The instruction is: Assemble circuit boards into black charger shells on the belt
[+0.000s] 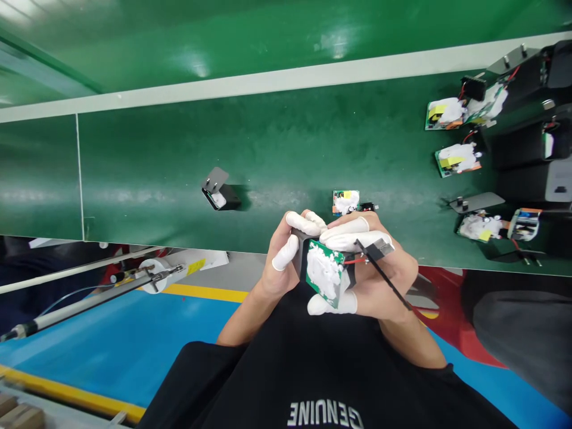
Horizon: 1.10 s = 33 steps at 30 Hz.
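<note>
A green bench (277, 137) stretched before a person (290, 363).
The left hand (277, 262) clamped a dark casing (302, 262), mostly hidden; the right hand (397, 262) clasped a circuit board (324, 271).

smooth glossy bench top (286, 146), rough-coated circuit board (325, 271), matt cloth shirt (286, 369)

Open lane on the table (286, 143) ahead of the left hand (281, 262), between the black case (230, 199) and the small circuit board (346, 204), up to the pale strip (268, 78). Small circuit board sits just past the right hand (388, 268), blocks low forward reach. Left of black case: wide run. Right end crowded: white-coated boards (458, 159), flat plate (480, 202), black housings (518, 149), narrow gaps. Held board (324, 271) fills room between hands.
</note>
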Each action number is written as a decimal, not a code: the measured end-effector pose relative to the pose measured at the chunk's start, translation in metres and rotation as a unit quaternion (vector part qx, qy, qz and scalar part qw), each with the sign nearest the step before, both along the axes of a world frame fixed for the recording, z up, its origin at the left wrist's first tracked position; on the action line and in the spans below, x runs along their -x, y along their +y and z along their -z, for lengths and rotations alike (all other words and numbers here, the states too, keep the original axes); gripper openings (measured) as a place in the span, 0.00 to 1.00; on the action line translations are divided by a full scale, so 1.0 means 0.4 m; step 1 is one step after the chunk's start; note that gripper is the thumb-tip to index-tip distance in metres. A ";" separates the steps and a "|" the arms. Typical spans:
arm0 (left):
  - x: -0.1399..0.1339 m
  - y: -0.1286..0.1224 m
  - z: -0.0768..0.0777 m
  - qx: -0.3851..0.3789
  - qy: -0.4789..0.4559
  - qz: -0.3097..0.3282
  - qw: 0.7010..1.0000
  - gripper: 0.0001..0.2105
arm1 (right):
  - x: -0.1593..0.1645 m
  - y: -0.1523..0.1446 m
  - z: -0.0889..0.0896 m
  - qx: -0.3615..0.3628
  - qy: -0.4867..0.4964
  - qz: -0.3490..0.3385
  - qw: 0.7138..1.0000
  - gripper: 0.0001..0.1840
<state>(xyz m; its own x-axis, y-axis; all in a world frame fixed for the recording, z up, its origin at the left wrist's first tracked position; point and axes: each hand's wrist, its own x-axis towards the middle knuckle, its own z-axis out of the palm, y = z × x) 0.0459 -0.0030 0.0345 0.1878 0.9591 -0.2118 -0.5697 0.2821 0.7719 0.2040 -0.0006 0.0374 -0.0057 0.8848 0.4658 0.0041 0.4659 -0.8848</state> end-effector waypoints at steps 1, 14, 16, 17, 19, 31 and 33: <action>-0.001 0.000 -0.001 0.006 0.006 -0.005 1.000 0.15 | 0.000 -0.001 -0.002 -0.001 -0.010 0.000 1.000 0.40; -0.001 -0.005 -0.008 0.030 0.039 -0.015 0.999 0.18 | -0.004 0.004 -0.032 -0.002 -0.086 0.012 0.996 0.27; 0.000 -0.004 -0.008 0.031 0.049 -0.016 0.998 0.19 | -0.004 0.004 -0.034 -0.004 -0.096 0.015 0.995 0.27; 0.000 -0.003 -0.008 0.028 0.050 -0.015 0.998 0.19 | -0.004 0.003 -0.034 -0.007 -0.100 0.017 0.995 0.27; 0.001 -0.001 -0.009 0.019 0.044 -0.013 0.999 0.18 | -0.004 0.003 -0.034 -0.011 -0.108 0.018 0.994 0.28; -0.003 0.000 -0.008 0.016 0.020 -0.010 1.000 0.16 | -0.008 0.001 -0.028 0.016 -0.098 0.010 0.995 0.28; -0.004 -0.001 -0.009 0.015 0.021 -0.010 1.000 0.16 | -0.008 0.000 -0.028 0.023 -0.100 0.012 0.995 0.28</action>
